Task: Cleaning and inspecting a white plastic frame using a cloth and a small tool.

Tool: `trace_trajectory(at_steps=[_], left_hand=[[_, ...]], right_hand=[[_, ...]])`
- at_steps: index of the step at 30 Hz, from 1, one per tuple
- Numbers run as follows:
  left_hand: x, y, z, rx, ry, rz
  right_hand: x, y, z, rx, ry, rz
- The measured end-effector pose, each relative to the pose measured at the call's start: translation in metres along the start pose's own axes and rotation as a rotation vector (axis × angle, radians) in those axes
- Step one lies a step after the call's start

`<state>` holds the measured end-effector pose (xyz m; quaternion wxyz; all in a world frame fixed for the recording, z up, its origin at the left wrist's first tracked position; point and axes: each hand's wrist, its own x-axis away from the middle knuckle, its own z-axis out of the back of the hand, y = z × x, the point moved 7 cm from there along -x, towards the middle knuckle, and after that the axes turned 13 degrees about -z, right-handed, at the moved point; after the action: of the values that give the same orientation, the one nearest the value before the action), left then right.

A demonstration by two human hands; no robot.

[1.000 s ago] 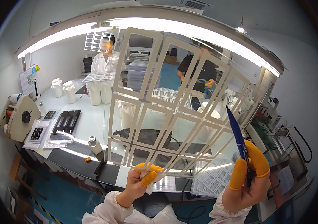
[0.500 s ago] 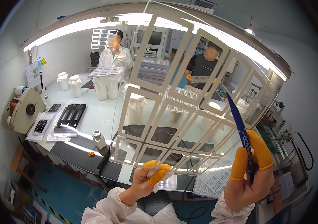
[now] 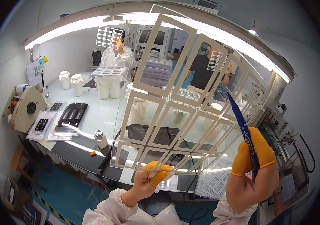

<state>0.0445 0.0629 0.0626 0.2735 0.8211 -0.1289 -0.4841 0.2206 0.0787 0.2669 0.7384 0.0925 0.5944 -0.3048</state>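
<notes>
Before me stands a large clear sheet printed with rows of pale rectangular frames, tilted upright. My left hand, in orange finger cots, is closed on its lower edge, thumb on the near side. A crumpled white piece, perhaps tissue, shows under those fingers. To the right, my right hand grips a blue marker pen between orange-capped fingers. The pen points up and away, its dark tip overlapping the right part of the sheet in view; whether it touches cannot be told.
Under the sheet, more framed sheets lie at the table's front right. Leftward are a small bottle, black trays and a tape dispenser. Across the table, two people hold up framed sheets. White cloth-covered jars stand farther back.
The sheet I hold has tipped and sunk slightly; both hands keep their grip. The person in black has lifted a framed sheet up high. The other person's raised sheet has tilted.
</notes>
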Motion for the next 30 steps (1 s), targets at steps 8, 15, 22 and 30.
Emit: trace_trajectory(at_steps=[8,15,22,30], left_hand=[[-0.001,0.002,0.005,0.028,0.032,0.012],[-0.001,0.001,0.001,0.027,0.013,0.024],[0.001,-0.001,0.002,0.088,-0.016,0.040],[0.005,0.004,-0.003,0.102,-0.043,0.066]], right_hand=[[0.008,-0.007,0.000,-0.165,0.077,-0.083],[0.010,0.018,0.007,-0.289,0.153,-0.140],[0.000,0.111,-0.014,-0.808,0.492,-0.443],[0.015,0.146,-0.086,-1.123,0.220,-1.001]])
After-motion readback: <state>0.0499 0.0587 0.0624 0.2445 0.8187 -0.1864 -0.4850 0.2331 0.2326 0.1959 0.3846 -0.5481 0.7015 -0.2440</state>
